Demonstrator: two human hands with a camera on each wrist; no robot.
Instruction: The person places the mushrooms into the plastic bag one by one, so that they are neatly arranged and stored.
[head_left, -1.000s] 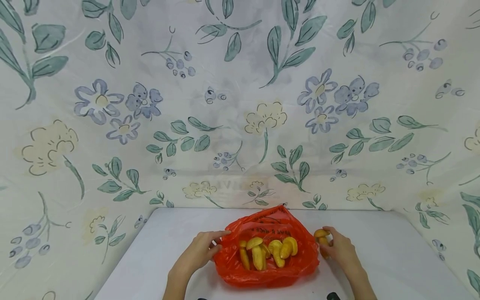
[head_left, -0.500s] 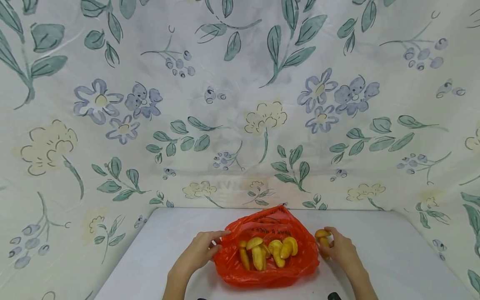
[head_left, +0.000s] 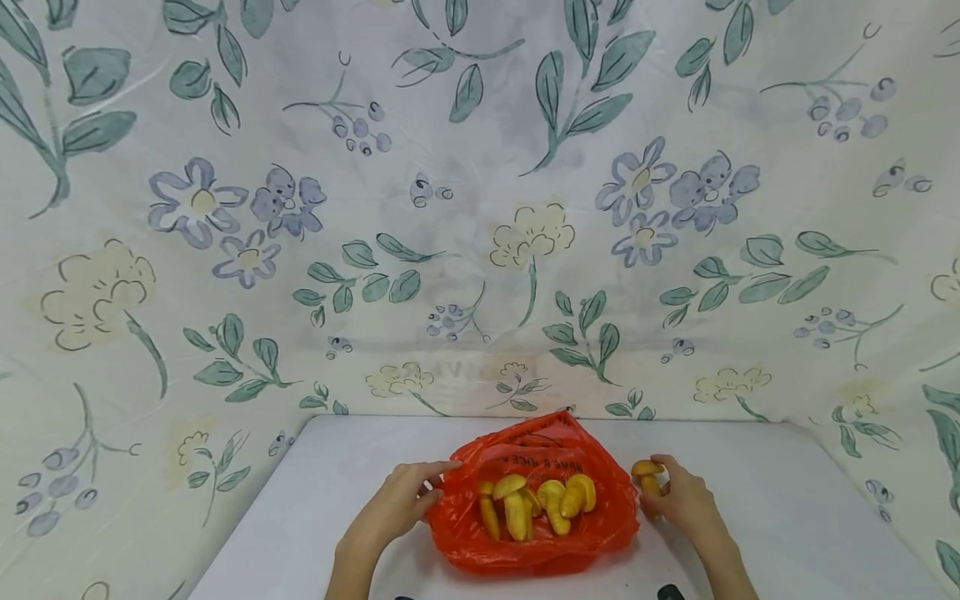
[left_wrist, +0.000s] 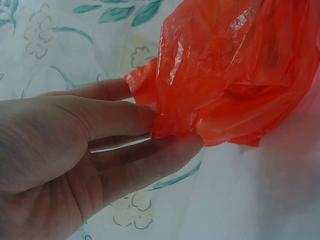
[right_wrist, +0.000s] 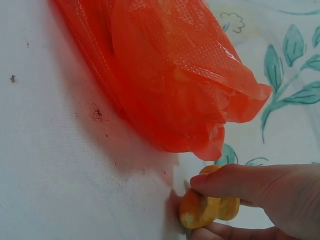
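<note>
A red plastic bag (head_left: 517,560) lies with its mouth spread on the white table. Inside it are several yellow mushrooms (head_left: 516,515), thick-stemmed with rounded caps. My left hand (head_left: 401,500) pinches the bag's left edge between thumb and fingers; the left wrist view shows the thin film (left_wrist: 180,105) gathered at the fingertips. Just right of the bag, my right hand (head_left: 688,498) holds one more mushroom (head_left: 645,471), cap up, between thumb and fingers. In the right wrist view that mushroom (right_wrist: 197,207) is close to the table surface, partly covered by the thumb.
The white table (head_left: 780,500) extends on both sides of the bag. Behind it hangs a floral-patterned cloth (head_left: 480,333). Small dark specks (right_wrist: 97,112) mark the table beside the bag. A black object (head_left: 670,592) shows at the bottom edge.
My right hand and its mushroom have shifted slightly right, a little farther from the bag. My left hand and the bag stay in place.
</note>
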